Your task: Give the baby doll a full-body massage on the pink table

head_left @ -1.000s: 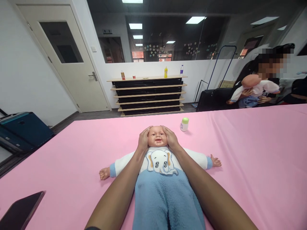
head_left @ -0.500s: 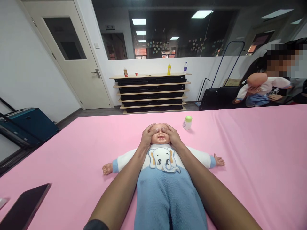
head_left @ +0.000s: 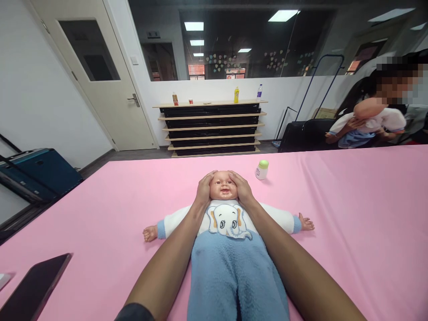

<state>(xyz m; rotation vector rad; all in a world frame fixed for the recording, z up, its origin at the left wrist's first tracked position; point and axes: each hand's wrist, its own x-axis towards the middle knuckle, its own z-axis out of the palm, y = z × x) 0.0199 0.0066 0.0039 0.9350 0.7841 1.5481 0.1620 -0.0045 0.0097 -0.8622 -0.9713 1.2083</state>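
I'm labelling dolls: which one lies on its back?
The elephant-fronted doll, lying face-up on the pink table; the other doll is in a co-worker's hands.

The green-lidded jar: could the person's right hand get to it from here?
Probably yes: the jar stands a little beyond the right hand, and only pink cloth shows between them. That hand lies against the side of the doll's head, so it would have to come away first.

Pink table [head_left: 110,200]: doll [head_left: 230,258], jar [head_left: 262,170], phone [head_left: 36,285]
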